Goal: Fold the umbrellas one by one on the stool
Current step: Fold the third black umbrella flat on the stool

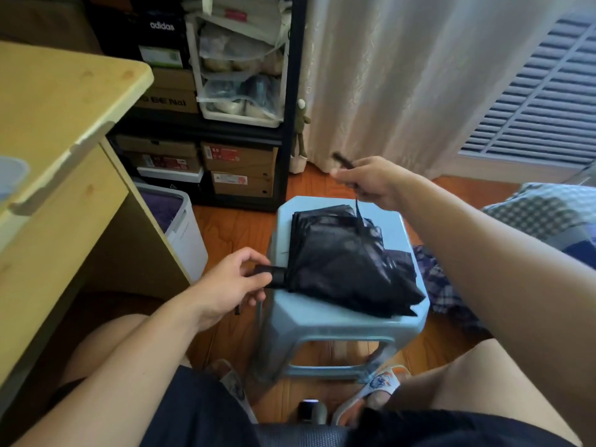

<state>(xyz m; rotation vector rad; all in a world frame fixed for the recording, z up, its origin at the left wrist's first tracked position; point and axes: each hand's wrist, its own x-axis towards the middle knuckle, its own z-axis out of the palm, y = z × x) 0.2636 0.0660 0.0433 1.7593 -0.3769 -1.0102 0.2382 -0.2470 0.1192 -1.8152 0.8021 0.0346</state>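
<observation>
A collapsed black umbrella (342,262) lies across the pale blue plastic stool (325,317), its loose canopy spread over the seat. My left hand (232,285) grips the umbrella's black handle (274,276) at the stool's left edge. My right hand (371,179) is raised above the far side of the stool and pinches the umbrella's black closing strap (346,164), which runs taut down to the canopy. A plaid blue fabric, possibly a second umbrella (442,279), lies on the floor right of the stool.
A wooden desk (64,140) stands at the left with a white bin (180,221) beside it. A black shelf of shoe boxes (238,162) is behind the stool, and a curtain (403,75) hangs at the right. My knees and slippered feet frame the stool.
</observation>
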